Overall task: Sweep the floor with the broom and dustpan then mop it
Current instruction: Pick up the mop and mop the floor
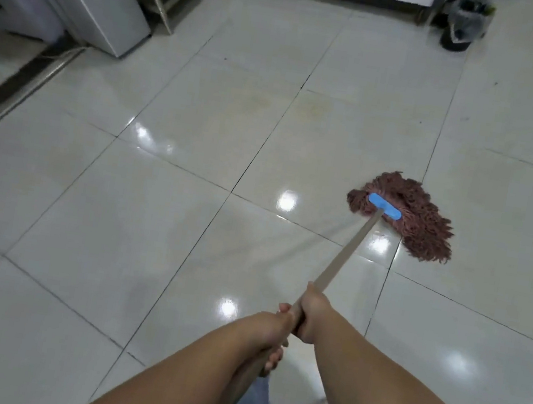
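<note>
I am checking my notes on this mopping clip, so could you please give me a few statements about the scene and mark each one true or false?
1. Both hands grip the mop handle. True: the right hand sits further down the handle than the left hand.
2. The mop head is lifted off the floor. False: it lies on the tiles.
3. The mop's clamp is blue. True.
4. A broom lies beside the mop. False: none is visible.
5. A bin stands at the far right. True.
</note>
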A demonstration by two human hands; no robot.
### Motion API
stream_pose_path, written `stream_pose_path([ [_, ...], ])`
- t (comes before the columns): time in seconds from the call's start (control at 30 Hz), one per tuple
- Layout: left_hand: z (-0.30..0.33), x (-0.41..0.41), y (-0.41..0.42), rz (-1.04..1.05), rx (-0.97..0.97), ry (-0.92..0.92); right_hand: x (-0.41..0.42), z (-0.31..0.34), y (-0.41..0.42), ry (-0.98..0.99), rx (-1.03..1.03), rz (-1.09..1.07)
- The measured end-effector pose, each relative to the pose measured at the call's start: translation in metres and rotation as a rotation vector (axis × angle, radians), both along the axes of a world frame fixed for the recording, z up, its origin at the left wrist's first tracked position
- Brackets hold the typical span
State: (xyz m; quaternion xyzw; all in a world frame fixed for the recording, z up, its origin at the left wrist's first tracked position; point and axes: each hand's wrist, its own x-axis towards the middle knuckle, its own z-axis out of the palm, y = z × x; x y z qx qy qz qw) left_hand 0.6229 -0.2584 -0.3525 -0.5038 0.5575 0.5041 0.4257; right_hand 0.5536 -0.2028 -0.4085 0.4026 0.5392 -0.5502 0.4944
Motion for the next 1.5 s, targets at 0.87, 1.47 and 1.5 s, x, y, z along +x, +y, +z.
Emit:
stream_pose_path([
  [0.87,0.037,0.342,0.113,0.366,0.057,-0.102,0.349,0.013,0.086,-0.129,-0.039,0.281],
  [1.47,0.038,0.351,0.064,0.294,0.275,-0.058,0.348,0.001,0.048,-0.101,0.01,0.147],
  [1.5,0.04,0.338,0.061,0.319,0.276,-0.059,0.334,0.001,0.045,-0.109,-0.004,0.126],
])
